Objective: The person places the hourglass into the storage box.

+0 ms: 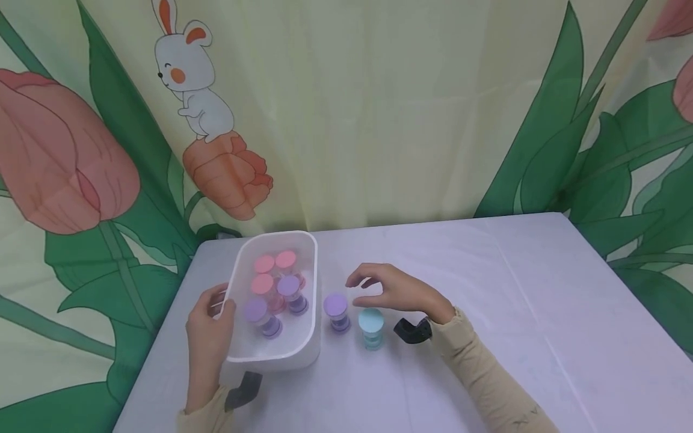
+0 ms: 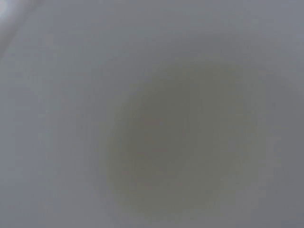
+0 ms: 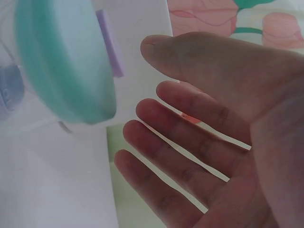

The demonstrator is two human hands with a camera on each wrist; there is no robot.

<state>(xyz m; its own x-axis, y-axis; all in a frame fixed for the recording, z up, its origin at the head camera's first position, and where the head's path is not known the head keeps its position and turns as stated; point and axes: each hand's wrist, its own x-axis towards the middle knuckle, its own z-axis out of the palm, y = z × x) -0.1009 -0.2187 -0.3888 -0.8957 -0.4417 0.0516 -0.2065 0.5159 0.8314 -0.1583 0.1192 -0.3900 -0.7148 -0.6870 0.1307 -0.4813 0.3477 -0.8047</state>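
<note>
A white plastic bin (image 1: 277, 356) stands at the table's left, holding several pink and purple sand timers. My left hand (image 1: 210, 331) grips its left rim, thumb over the edge and fingers on the outside wall. Just right of the bin stands a purple-capped sand timer (image 1: 337, 313). Beside it is a teal-capped sand timer (image 1: 372, 328), whose cap looms close in the right wrist view. Above and behind these two hovers my right hand (image 1: 403, 291), holding nothing, its fingers spread apart in the right wrist view. The left wrist view shows only a blurred pale surface.
A white cloth covers the table (image 1: 487, 361). Behind it hangs a curtain (image 1: 368, 120) printed with tulips, a rabbit and a carrot. Inside the bin, pink sand timers (image 1: 263, 284) stand toward the back and purple ones (image 1: 289, 288) nearer the front.
</note>
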